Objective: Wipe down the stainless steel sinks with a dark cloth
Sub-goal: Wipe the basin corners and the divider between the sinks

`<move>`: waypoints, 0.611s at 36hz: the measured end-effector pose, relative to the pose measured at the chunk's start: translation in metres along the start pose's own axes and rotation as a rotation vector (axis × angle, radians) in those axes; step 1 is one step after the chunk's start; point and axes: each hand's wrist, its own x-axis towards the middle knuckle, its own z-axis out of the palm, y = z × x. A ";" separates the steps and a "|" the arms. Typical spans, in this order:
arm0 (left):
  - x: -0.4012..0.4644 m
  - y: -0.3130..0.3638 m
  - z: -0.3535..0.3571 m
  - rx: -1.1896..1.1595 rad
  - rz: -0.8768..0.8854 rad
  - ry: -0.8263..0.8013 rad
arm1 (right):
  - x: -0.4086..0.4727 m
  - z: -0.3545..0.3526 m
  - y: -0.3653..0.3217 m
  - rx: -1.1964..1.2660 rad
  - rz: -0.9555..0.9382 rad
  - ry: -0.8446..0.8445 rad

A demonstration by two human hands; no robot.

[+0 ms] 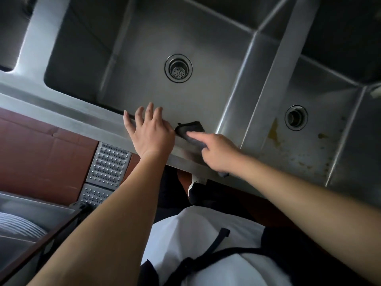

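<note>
My right hand (pixel 218 151) grips dark cloth (pixel 190 130) w/ index finger pressing it on sink's front rim (pixel 92 118); left hand (pixel 150 131), fingers spread, rests just beside, prob. bracing me.

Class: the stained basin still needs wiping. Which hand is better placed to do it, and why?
The right hand: it already holds the dark cloth and lies nearer the stained basin. The left hand rests open on the front rim.
</note>
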 end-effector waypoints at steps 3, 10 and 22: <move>-0.002 -0.001 0.000 -0.022 0.004 0.017 | -0.016 0.016 0.008 -0.152 -0.192 0.034; -0.008 -0.003 -0.009 -0.139 0.049 0.053 | -0.040 0.027 0.045 -0.423 -0.240 0.143; -0.093 0.058 0.001 -0.275 0.214 0.027 | -0.136 -0.005 0.213 -0.460 -0.220 0.231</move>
